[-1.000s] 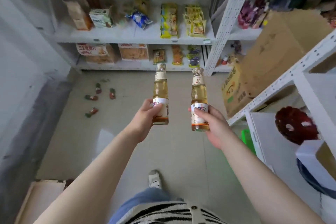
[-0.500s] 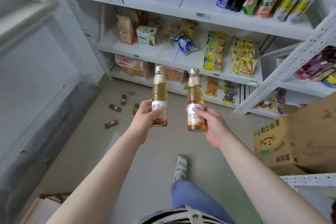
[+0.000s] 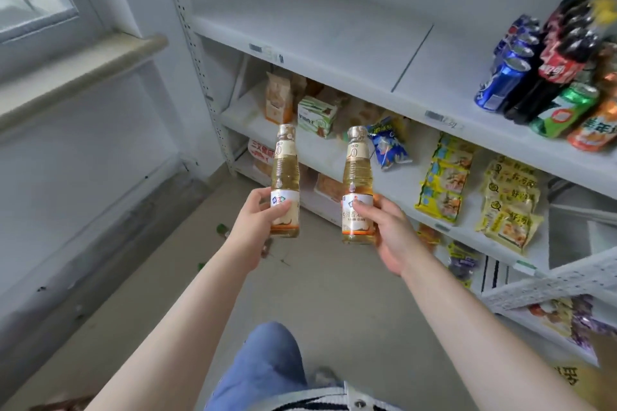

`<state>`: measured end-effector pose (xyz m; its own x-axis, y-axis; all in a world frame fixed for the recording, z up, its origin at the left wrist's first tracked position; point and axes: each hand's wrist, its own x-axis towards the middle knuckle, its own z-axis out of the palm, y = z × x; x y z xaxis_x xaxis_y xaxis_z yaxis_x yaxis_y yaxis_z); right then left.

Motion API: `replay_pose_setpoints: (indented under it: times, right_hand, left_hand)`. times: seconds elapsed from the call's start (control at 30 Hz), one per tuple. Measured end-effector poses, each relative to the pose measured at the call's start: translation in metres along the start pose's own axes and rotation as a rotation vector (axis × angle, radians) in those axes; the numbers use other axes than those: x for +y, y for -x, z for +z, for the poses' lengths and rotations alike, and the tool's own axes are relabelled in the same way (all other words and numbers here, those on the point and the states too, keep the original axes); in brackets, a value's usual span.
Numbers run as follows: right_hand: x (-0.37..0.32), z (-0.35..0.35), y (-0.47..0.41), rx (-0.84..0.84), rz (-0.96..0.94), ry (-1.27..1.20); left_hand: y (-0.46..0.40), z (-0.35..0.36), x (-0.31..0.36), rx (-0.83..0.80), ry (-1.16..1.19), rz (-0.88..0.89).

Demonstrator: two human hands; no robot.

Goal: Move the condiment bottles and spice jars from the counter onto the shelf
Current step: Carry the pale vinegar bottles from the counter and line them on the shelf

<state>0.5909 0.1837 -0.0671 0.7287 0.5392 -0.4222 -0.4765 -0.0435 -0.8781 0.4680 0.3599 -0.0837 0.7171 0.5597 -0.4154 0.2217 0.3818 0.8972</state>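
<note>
We hold 2 bottles of pale yellow liquid, 1 per hand, both upright over the floor [image 3: 334,294] in front of the shelving. Left hand [image 3: 255,222]: fingers clamped on the label band of the left bottle [image 3: 284,182]. Right hand [image 3: 389,230]: fingers wrapped round the lower label of the right bottle [image 3: 357,187]. The bottles are apart from each other, caps level with the middle shelf.

Around us:
- Upper shelf [image 3: 317,33]: white board, left part bare; drink cans [image 3: 547,83] packed together at its right end.
- Middle shelf [image 3: 394,183]: cartons [image 3: 314,113] at the back left, a blue snack bag [image 3: 389,143] just behind the right bottle, yellow packets [image 3: 445,182] further right.
- Bottom level: boxed goods [image 3: 260,157] partly hidden behind the bottles.
- Perforated white upright [image 3: 197,53] at the unit's left edge; a window sill [image 3: 76,67] juts out left of it.
- A second rack's rail [image 3: 547,284] cuts in at lower right.
- Small green and red bits on the floor near the left wrist; too blurred to identify.

Between the bottles and the bare part of the upper shelf we see only open air.
</note>
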Motion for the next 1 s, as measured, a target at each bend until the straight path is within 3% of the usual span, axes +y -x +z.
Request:
replay_pose_setpoints:
  times: [0.67,1.0]
  right_hand:
    - [-0.16,0.15,-0.29,0.098,-0.134,-0.047]
    - [-0.233,0.182,-0.438,0.108,-0.141,0.046]
  left_hand:
    - [-0.335,-0.057,0.24,-0.151,-0.085,0.128]
    - [-0.51,-0.034,0.329,-0.146,-0.107,0.214]
